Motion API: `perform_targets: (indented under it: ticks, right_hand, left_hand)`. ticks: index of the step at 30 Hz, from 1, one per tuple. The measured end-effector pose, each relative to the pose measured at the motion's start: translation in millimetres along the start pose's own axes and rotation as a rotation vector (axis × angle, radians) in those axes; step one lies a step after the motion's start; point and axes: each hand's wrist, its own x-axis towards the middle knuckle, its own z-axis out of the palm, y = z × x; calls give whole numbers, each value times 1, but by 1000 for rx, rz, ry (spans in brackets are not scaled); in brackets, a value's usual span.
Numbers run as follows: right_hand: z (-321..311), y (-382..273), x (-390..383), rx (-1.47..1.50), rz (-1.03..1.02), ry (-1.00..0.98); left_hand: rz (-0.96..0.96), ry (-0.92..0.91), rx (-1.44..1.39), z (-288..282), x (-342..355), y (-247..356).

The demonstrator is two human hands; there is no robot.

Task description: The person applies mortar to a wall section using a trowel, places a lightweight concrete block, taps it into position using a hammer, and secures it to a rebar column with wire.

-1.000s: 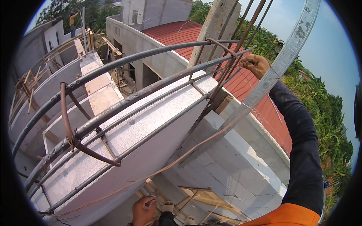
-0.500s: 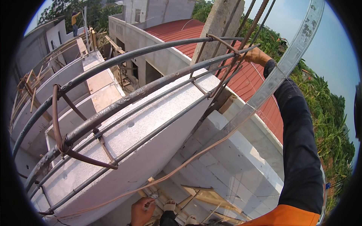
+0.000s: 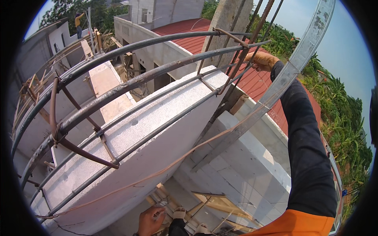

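My right hand, in a tan glove at the end of a black sleeve, reaches far out and closes around the rusty upright rebars beside the concrete column. A cage of long grey rebars with bent stirrups runs along the top of a white block wall. A long, pale metal strip leans diagonally under my right arm. My bare left hand is low at the bottom edge, fingers curled. I cannot tell whether it holds anything.
A thin brownish wire sags along the wall face. Timber scraps lie far below. A red metal roof and green plants lie beyond the wall on the right. A person stands at the far upper left.
The view has shifted slightly, so the cage sits a little further left. My right hand has stayed at the upright rebars, and my left hand has stayed low.
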Motion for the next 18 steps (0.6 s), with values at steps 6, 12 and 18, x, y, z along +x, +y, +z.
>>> perform_targets:
  ticks: [6,12,18]
  right_hand:
    - [7,3,9,98,112,-48]
    - [9,23,0,323,42,-77]
    - [4,19,20,362,104,-185]
  left_hand:
    - [-185,-45,-80,-1,-11,6]
    - [-140,-30,-98,-2,-14,4]
    - [-239,-4,-136,-5,-11,-15]
